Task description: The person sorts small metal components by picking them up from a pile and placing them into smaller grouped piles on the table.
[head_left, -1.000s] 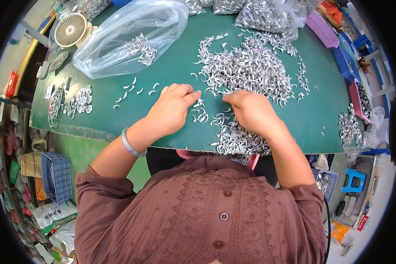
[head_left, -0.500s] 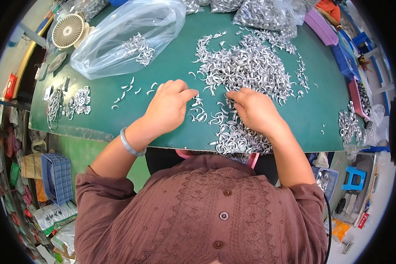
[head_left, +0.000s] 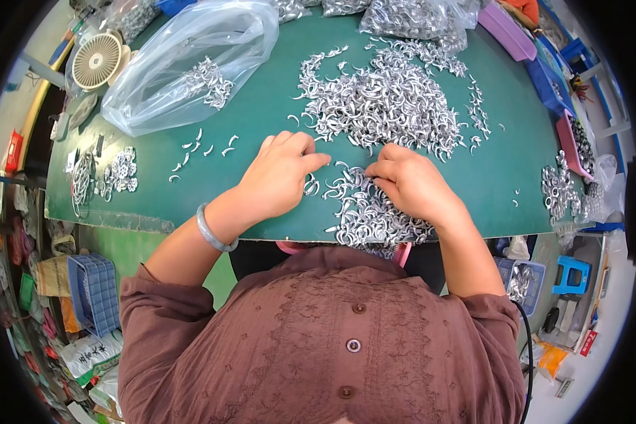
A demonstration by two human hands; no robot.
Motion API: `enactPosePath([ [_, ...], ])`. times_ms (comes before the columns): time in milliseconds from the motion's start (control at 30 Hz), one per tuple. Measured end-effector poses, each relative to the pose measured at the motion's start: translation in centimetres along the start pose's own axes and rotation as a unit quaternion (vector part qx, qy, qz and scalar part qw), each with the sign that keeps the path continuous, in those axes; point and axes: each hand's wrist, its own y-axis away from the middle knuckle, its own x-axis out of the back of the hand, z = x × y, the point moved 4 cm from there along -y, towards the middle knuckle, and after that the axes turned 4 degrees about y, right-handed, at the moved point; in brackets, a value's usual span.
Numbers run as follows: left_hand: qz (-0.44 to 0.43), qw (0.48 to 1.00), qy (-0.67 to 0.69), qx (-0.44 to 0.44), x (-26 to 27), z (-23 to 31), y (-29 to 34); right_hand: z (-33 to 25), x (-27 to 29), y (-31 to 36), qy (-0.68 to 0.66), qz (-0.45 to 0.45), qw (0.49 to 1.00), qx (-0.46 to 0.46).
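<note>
My left hand (head_left: pixel 281 175) is over the green table with its fingers curled under and its thumb pointing right. Its palm and inner fingers are hidden, and a few small curved silver metal pieces (head_left: pixel 311 186) lie beside its thumb side. My right hand (head_left: pixel 413 182) is closed, thumb and fingertips together at the upper edge of a near heap of curved metal pieces (head_left: pixel 374 220). What lies between those fingertips is hidden. Beyond both hands spreads a larger heap of the same curved pieces (head_left: pixel 385 106).
A clear plastic bag (head_left: pixel 155 92) with some pieces lies at the far left, near a fan (head_left: pixel 97 61). Rings (head_left: pixel 124 169) lie at the left. Full bags (head_left: pixel 410 21), a purple tray (head_left: pixel 507 32) and a pink tray (head_left: pixel 574 145) line the far and right sides.
My left hand has shifted right over the table, across where several loose pieces lay; fewer show beside it now. My right hand stays by the near heap. The whole view has shifted slightly.
</note>
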Motion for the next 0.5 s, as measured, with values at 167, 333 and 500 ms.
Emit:
enactPosePath([
  [167,-0.046,0.995,0.061,-0.065,0.0,0.4,0.3,-0.2,0.3,-0.1,-0.047,-0.030,0.997,0.051],
  [333,0.060,0.998,0.002,0.004,-0.2,-0.7,-1.5,-0.7,-0.9,-1.8,0.034,0.040,0.998,-0.025],
  [500,0.029,0.999,-0.008,0.027,-0.3,-0.9,-1.5,-0.8,-0.8,-1.5,0.070,0.000,0.997,-0.015],
])
